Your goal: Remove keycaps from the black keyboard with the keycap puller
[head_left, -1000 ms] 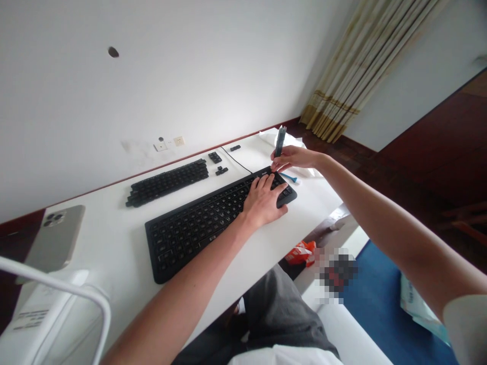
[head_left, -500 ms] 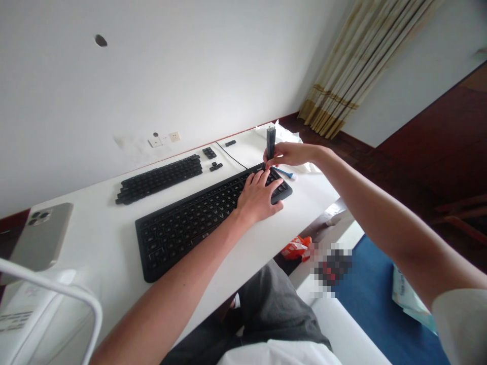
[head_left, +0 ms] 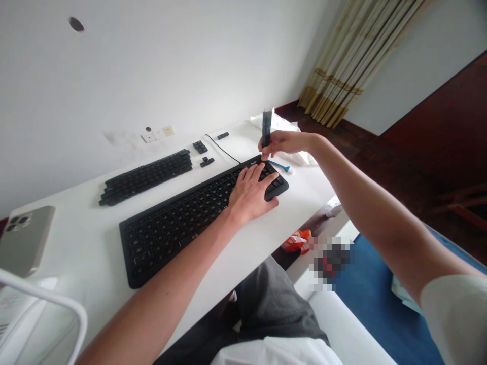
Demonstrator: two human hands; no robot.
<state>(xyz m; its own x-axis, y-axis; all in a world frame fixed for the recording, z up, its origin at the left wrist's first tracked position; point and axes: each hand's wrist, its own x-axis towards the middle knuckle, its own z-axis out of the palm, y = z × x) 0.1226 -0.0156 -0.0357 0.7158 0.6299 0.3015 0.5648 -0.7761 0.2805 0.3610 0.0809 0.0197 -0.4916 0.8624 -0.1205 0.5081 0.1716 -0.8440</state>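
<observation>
A black keyboard lies at an angle on the white table, its keycaps gone across most of the frame. My left hand rests on its right part with the fingers spread, holding nothing. Just beyond the far right corner of the keyboard, my right hand grips a dark stick-shaped tool upright; its lower end is hidden by the fingers. A small blue-handled brush lies beneath that hand. Behind the keyboard sit rows of black keycaps, with smaller keycap clusters to their right.
On the left of the table lies a phone, with a white curved tube in front of it. A crumpled white sheet is at the far right end. A thin cable runs behind the keyboard.
The view has shifted slightly, so the table things appear a little further left. Both hands keep nearly the same places, and the upright tool stays in my right hand.
</observation>
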